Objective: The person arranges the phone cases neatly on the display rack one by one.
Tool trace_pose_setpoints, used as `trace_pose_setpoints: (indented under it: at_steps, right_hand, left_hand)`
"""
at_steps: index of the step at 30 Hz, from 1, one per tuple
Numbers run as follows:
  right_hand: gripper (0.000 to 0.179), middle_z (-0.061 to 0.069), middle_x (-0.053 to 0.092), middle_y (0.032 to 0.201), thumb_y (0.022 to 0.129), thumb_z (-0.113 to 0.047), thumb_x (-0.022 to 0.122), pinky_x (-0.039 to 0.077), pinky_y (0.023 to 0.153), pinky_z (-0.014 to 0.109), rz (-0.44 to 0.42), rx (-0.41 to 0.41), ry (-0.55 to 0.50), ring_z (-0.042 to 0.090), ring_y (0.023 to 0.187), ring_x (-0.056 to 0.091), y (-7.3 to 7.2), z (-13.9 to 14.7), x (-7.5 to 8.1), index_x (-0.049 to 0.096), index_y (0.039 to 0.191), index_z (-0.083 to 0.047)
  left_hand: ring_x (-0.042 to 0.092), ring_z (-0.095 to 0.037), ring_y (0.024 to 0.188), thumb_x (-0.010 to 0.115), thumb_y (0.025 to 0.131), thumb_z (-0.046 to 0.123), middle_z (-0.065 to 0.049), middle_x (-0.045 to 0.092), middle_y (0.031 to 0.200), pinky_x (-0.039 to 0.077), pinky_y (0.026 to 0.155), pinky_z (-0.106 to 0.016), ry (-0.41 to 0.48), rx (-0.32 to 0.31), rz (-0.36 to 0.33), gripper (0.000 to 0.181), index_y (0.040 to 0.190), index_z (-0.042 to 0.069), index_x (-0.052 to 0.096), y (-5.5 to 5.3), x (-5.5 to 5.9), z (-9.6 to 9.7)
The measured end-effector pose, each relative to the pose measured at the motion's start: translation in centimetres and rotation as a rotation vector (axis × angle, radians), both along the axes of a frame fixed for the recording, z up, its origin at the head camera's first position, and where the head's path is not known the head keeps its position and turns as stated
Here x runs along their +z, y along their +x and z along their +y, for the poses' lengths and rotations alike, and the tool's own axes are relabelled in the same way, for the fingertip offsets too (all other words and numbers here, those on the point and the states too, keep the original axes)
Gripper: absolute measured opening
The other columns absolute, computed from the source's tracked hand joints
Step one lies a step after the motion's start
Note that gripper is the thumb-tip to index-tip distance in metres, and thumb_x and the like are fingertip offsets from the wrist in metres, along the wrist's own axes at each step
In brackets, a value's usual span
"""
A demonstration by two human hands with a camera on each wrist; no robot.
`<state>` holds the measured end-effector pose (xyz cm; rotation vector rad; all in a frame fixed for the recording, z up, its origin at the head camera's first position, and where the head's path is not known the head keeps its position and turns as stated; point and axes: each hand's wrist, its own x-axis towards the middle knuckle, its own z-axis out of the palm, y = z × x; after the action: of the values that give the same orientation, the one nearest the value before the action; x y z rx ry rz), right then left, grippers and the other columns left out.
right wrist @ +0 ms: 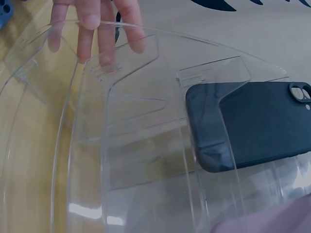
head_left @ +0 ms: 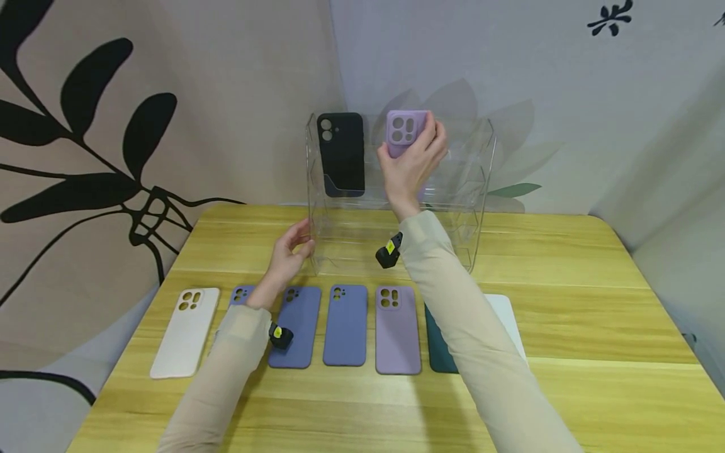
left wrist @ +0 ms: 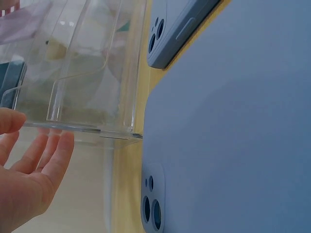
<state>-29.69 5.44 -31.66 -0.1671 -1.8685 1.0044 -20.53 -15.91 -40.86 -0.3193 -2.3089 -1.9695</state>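
A clear acrylic tiered stand point(head_left: 486, 182) stands at the back of the wooden table. My right hand point(head_left: 415, 165) grips a lilac phone case point(head_left: 399, 150) upright by its sides at the stand's upper tier. To its left, a black phone case point(head_left: 343, 154) leans in that tier. My left hand point(head_left: 287, 255) touches the stand's left side with fairly straight fingers. In the left wrist view, these fingers point(left wrist: 59, 162) lie against the clear side panel. In the right wrist view, part of the lilac case point(right wrist: 272, 218) shows at the bottom right corner.
Before the stand lies a row of phone cases: white point(head_left: 184, 336), several blue ones point(head_left: 345, 327), lilac point(head_left: 398, 340), dark green point(head_left: 440, 346) and another white one point(head_left: 506, 314). My sleeves partly cover some. A patterned wall covering point(head_left: 255, 94) rises behind the table point(head_left: 595, 314).
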Motion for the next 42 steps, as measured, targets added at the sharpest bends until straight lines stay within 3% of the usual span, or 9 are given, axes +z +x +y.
trace_pose_setpoints:
  at_steps: [6,11,15,18,22,24,36,42]
  right_hand:
    - [0.080,0.014,0.035,0.135,0.073,-0.024,0.075,0.028,0.102,0.029,-0.050,-0.025,0.024,0.026,0.120,0.034,-0.1,0.1,-0.1,0.035,0.139,-0.002]
    - [0.083,0.014,0.031,0.139,0.075,-0.024,0.075,0.027,0.103,0.029,-0.064,0.016,0.030,0.024,0.124,0.032,0.1,0.3,-0.2,0.031,0.142,-0.002]
    - [0.084,0.016,0.030,0.141,0.074,-0.020,0.075,0.027,0.103,0.032,-0.005,0.065,0.046,0.024,0.126,0.030,0.4,0.6,-0.3,0.031,0.142,0.000]
    - [0.080,0.017,0.031,0.141,0.074,-0.020,0.074,0.027,0.104,0.033,0.058,0.101,0.076,0.024,0.127,0.029,0.7,0.9,-0.1,0.034,0.140,0.002]
    - [0.076,0.017,0.033,0.141,0.077,-0.023,0.072,0.027,0.105,0.031,0.088,0.161,0.123,0.023,0.129,0.028,1.5,1.0,0.3,0.035,0.139,0.002]
    - [0.075,0.017,0.034,0.140,0.078,-0.023,0.072,0.027,0.105,0.030,0.095,0.195,0.133,0.023,0.128,0.029,2.0,1.1,0.5,0.035,0.138,0.003]
    - [0.072,0.018,0.041,0.134,0.076,-0.015,0.076,0.029,0.103,0.027,0.132,0.362,0.089,0.020,0.124,0.036,5.0,1.5,1.3,0.040,0.135,0.004]
    - [0.073,0.019,0.042,0.132,0.075,-0.015,0.077,0.039,0.098,0.037,0.120,0.409,0.077,0.025,0.120,0.040,6.8,1.8,0.9,0.041,0.134,0.005]
  left_hand:
    - [0.047,-0.043,0.111,0.048,0.088,-0.016,-0.036,0.045,0.129,0.038,0.096,-0.045,-0.005,-0.004,0.014,0.047,0.134,-0.014,0.038,-0.1,-0.1,0.1]
    - [0.047,-0.044,0.111,0.048,0.088,-0.016,-0.036,0.045,0.129,0.038,0.096,-0.046,0.000,-0.007,0.023,0.047,0.134,-0.014,0.038,-0.3,-0.2,0.1]
    - [0.047,-0.046,0.110,0.048,0.088,-0.016,-0.037,0.045,0.128,0.036,0.098,-0.049,0.009,-0.013,0.039,0.046,0.133,-0.015,0.038,-0.3,-0.3,0.1]
    - [0.048,-0.044,0.109,0.049,0.088,-0.016,-0.036,0.047,0.126,0.039,0.096,-0.043,0.008,-0.007,0.054,0.046,0.132,-0.015,0.039,-0.8,-1.1,-0.1]
    - [0.049,-0.044,0.109,0.049,0.087,-0.016,-0.036,0.047,0.126,0.040,0.095,-0.041,-0.004,0.002,0.054,0.046,0.132,-0.015,0.039,-0.8,-1.0,-0.2]
    - [0.047,-0.045,0.109,0.049,0.087,-0.016,-0.037,0.046,0.127,0.038,0.096,-0.047,-0.004,0.001,0.043,0.046,0.132,-0.016,0.039,-0.4,-0.4,0.0]
    - [0.047,-0.045,0.112,0.048,0.088,-0.015,-0.036,0.045,0.128,0.038,0.096,-0.046,-0.021,-0.005,0.032,0.047,0.134,-0.015,0.037,-0.3,-0.2,0.0]
    - [0.048,-0.044,0.111,0.048,0.089,-0.015,-0.036,0.045,0.127,0.042,0.091,-0.038,-0.016,0.001,0.037,0.046,0.134,-0.014,0.038,-0.2,-0.1,0.0]
